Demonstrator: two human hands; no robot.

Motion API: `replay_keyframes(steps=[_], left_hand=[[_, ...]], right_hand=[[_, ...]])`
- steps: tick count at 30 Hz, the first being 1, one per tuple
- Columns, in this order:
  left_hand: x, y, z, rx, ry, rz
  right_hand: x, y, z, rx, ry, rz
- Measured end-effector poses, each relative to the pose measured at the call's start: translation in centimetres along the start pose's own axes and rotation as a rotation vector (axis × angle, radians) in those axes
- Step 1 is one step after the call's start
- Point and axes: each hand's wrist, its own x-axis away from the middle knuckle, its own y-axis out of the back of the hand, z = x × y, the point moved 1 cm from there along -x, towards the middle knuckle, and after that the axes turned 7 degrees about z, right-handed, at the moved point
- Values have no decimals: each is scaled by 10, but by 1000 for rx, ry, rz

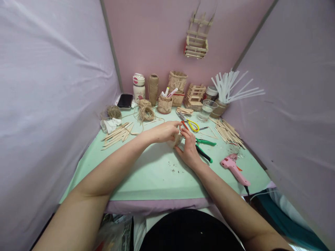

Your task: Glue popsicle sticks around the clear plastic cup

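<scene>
Over the middle of the table, my left hand (166, 132) and my right hand (190, 150) come together around a small pale, wood-coloured piece (177, 140). Fingers of both hands are bent onto it and cover most of it, so its exact kind is hidden. Just beyond my right fingers lie scissors with yellow and red handles (193, 126). Close to the right of that hand are pliers with green and black handles (205, 142).
A pink glue gun (235, 169) lies at right, its cord over the front edge. Wooden sticks are piled left (117, 135) and right (229, 132). Behind stand twine balls (146, 112), a water cup (207, 109), a pen holder (165, 105) and white glue sticks (227, 85).
</scene>
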Motion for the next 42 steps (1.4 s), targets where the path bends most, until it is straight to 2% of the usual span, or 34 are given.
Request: replay_keyframes(steps=[5,10,15,23,28,31,35,42], left_hand=[[0,2,-2,4,58,44],[1,3,-2,23,66,56],[4,8,6,118,120,43],[8,14,25,346,346,7],[11,6,30,753,572,21],[12,2,35,922,650,10],[11,0,36,1008,686,1],[10,-3,35,997,700,2]], right_hand=[[1,-1,0,-54,-29,34],[5,-6,-9,-161,-170,71],[7,-9,-11,-447,-356,178],[5,-5,2,-848,-486,223],[6,0,-4,-849,-563,220],[6,3,-5,-847,-623,226],[4,8,-3,-830,-646,212],[-1,10,2,-806,-638,184]])
